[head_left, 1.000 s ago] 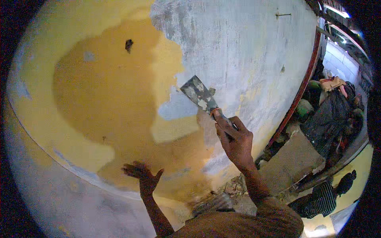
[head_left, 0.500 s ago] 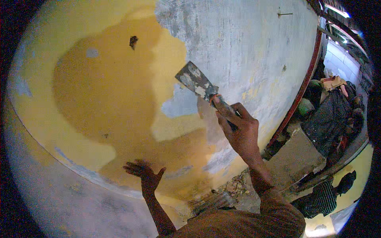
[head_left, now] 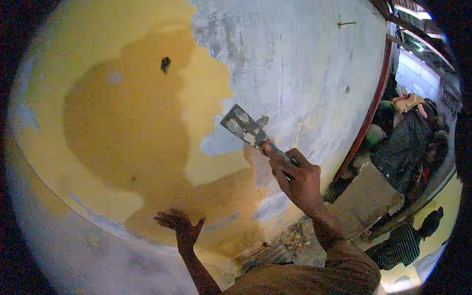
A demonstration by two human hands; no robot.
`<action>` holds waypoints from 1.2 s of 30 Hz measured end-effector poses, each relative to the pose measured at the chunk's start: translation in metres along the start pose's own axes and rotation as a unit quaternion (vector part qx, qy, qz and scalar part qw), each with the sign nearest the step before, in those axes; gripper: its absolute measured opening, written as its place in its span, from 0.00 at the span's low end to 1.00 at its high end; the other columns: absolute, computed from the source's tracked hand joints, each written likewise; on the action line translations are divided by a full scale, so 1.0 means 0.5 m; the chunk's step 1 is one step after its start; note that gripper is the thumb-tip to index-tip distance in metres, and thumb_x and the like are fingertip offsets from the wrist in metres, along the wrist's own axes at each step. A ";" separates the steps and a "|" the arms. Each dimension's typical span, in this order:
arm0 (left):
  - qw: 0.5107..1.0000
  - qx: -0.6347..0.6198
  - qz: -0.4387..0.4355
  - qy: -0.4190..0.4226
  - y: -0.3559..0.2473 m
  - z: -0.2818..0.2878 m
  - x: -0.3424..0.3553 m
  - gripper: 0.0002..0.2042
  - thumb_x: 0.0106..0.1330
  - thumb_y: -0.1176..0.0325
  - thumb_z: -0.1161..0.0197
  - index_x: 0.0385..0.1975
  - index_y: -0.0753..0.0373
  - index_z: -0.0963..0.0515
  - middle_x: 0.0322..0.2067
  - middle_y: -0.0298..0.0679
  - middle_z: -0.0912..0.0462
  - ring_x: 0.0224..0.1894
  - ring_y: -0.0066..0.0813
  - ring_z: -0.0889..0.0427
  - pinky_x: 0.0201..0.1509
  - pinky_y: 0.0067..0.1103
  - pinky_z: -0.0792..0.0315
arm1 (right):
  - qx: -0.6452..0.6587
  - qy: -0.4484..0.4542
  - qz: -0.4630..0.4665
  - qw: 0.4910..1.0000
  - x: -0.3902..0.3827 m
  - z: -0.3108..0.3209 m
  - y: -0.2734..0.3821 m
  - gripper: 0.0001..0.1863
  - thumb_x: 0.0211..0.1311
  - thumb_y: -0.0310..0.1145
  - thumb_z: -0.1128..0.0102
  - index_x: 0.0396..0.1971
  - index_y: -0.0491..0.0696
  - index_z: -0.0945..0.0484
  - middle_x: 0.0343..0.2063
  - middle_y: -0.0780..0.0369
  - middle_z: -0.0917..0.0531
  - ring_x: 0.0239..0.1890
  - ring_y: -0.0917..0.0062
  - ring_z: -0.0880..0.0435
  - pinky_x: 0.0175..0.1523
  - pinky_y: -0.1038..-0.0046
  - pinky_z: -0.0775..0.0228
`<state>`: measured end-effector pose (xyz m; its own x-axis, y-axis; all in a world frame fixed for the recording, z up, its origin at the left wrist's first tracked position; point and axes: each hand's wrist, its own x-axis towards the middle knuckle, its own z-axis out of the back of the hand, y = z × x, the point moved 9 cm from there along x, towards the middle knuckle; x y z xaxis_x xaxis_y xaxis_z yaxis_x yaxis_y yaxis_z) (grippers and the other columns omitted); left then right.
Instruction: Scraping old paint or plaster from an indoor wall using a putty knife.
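Observation:
My right hand is closed round the handle of a paint-spattered scraper. Its broad blade points up and left, over the ragged border where yellow paint meets the bare grey-white wall. Whether the blade touches the wall I cannot tell. Lower left, my left hand has its fingers spread and holds nothing; it is at a darker, damp-looking patch of the yellow paint. A small dark hole marks the upper part of that patch.
A nail sticks out of the wall at upper right. Beyond the wall's dark red edge lie a black sheet, a brown board and other clutter. Rubble lies below. Another person in a striped shirt is at lower right.
The scraper and my right hand appear lower against the wall than before, still gripped the same way. My left hand stays spread near the same place; the whole view has shifted slightly.

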<state>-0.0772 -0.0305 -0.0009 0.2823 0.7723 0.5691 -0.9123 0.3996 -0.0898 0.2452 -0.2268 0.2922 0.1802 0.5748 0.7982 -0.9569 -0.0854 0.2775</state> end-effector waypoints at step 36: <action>0.997 0.038 -0.066 -0.031 -0.030 0.013 0.023 0.70 0.58 0.23 0.39 0.75 0.76 0.73 0.67 0.86 0.86 0.69 0.93 0.86 0.64 0.77 0.82 | -0.007 0.012 -0.027 1.000 -0.065 -0.064 0.025 0.31 0.59 0.31 0.27 0.63 0.71 0.19 0.31 0.67 0.18 0.23 0.75 0.16 0.26 0.71 0.22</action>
<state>-0.0621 -0.0306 0.0123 0.3854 0.6827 0.6208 -0.8887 0.4558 0.0504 0.2200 -0.2204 0.2523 0.2254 0.5981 0.7690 -0.9493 -0.0426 0.3114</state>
